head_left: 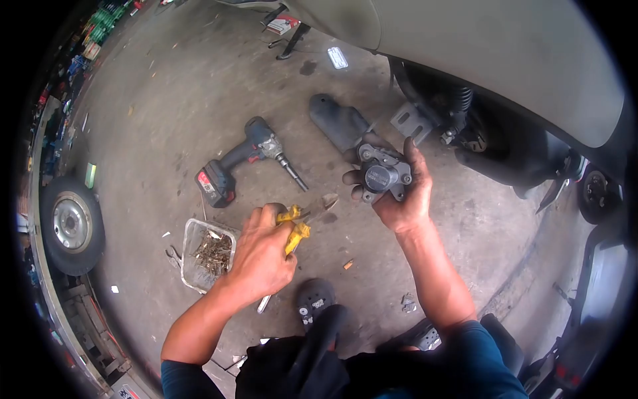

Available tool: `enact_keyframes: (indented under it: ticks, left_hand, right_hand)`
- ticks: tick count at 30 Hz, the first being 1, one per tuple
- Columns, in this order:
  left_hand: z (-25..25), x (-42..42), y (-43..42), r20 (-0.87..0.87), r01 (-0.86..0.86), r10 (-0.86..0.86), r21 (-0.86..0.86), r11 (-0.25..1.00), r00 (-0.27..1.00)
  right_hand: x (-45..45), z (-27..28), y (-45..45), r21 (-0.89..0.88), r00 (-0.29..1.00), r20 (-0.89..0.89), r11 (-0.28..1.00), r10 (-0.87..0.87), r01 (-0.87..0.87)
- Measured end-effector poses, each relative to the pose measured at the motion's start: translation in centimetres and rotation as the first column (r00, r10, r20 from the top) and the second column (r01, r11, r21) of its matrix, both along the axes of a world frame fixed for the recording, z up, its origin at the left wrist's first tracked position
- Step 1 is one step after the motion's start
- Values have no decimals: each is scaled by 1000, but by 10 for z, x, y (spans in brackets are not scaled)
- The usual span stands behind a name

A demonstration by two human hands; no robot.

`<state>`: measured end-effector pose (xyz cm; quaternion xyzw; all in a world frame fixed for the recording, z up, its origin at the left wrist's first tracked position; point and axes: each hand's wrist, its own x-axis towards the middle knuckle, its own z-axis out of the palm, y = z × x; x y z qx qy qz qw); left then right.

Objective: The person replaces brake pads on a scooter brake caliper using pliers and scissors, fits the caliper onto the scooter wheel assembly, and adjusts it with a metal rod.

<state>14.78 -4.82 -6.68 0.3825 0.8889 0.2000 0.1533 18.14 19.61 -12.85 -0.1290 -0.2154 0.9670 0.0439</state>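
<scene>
My left hand [260, 249] is closed around yellow-handled pliers [297, 234], whose jaws point to the right, towards my other hand. Below it, the end of a shiny metal bar [264, 304] shows; whether the hand holds it too, I cannot tell. My right hand [407, 206], palm up, grips what looks like a brake caliper [381, 176], a dark metal body with a round cap and bolt lugs. The pliers and the caliper are apart. A dark elongated cover [339, 123] lies on the floor just beyond the caliper.
A cordless impact wrench [246, 156] lies on the concrete floor. Left of my left hand stands a clear tub [188, 256] of small metal bits. A scooter [505, 46] fills the upper right. A small wheel [72, 225] rests at the far left. My shoe [315, 299] is below.
</scene>
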Motion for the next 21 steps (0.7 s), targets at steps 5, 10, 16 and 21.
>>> enact_keyframes:
  ticks: [5, 10, 16, 21]
  left_hand:
    - [-6, 0, 2, -15, -3, 3, -22, 1000, 1000]
    - [-58, 0, -22, -35, -69, 63, -198, 978, 997]
    - [-153, 31, -78, -63, -264, 258, -344, 901, 964]
    - [-178, 55, -92, -265, -424, 360, -247, 872, 895]
  right_hand:
    - [1, 2, 2, -19, 1000, -18, 1000, 12, -12]
    - [11, -5, 9, 287, 999, 38, 958, 9, -19]
    - [24, -34, 16, 600, 996, 52, 800, -66, 22]
    - [41, -34, 23, 575, 983, 115, 817, -141, 50]
